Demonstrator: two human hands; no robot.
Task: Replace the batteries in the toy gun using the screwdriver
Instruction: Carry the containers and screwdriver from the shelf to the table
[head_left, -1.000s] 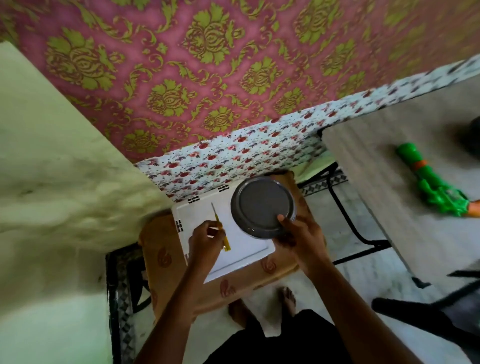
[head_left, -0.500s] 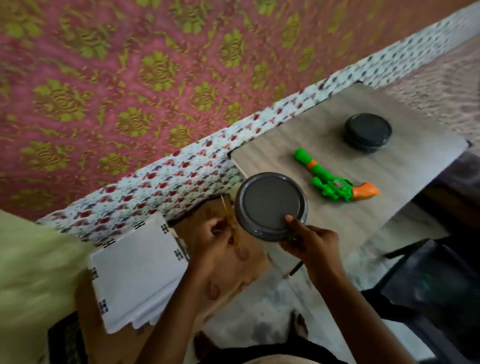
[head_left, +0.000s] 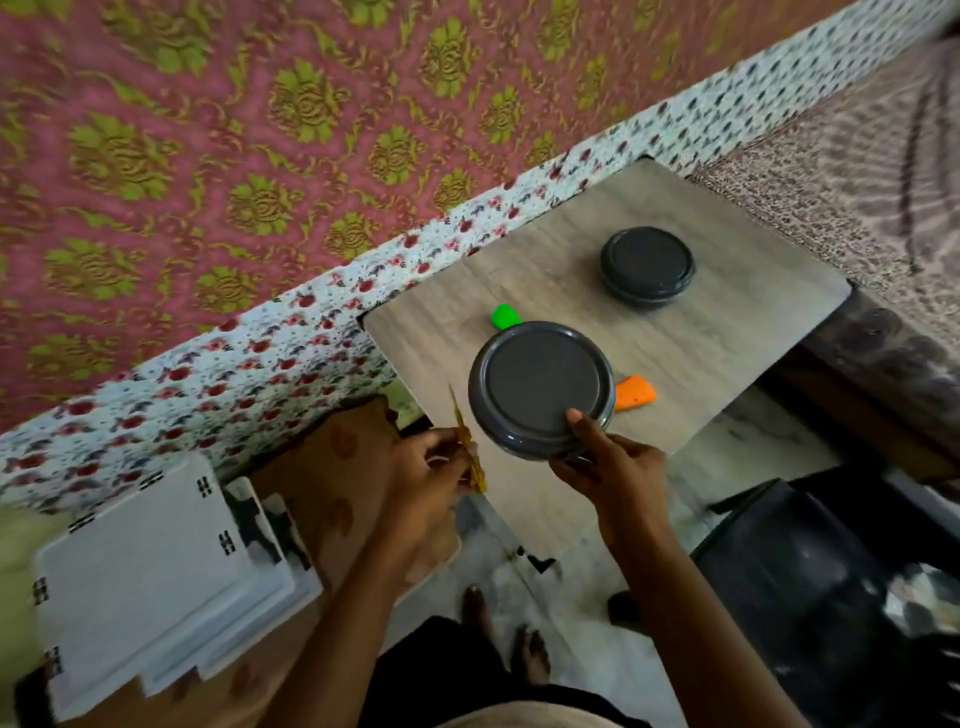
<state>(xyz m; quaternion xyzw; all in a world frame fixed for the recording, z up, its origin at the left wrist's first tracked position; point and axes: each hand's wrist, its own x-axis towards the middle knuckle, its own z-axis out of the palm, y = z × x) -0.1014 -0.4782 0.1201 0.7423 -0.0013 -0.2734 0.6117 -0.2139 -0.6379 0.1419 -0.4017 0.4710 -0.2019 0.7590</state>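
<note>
Within the last second the person had swung from the white box (head_left: 140, 561) to the desk (head_left: 727, 332). The left hand (head_left: 426, 483) pinched the screwdriver (head_left: 470, 457). The right hand (head_left: 613, 467) had its fingers (head_left: 579, 423) clamped on a lidded tub (head_left: 540, 384), now above the gun (head_left: 635, 392), which lay untouched on the desk. Unscrewing could probably begin once the tub was set down.

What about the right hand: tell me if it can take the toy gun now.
Probably not yet: the right hand grips the grey container, which covers most of the toy gun in this view. It would need to set that down first.
</note>
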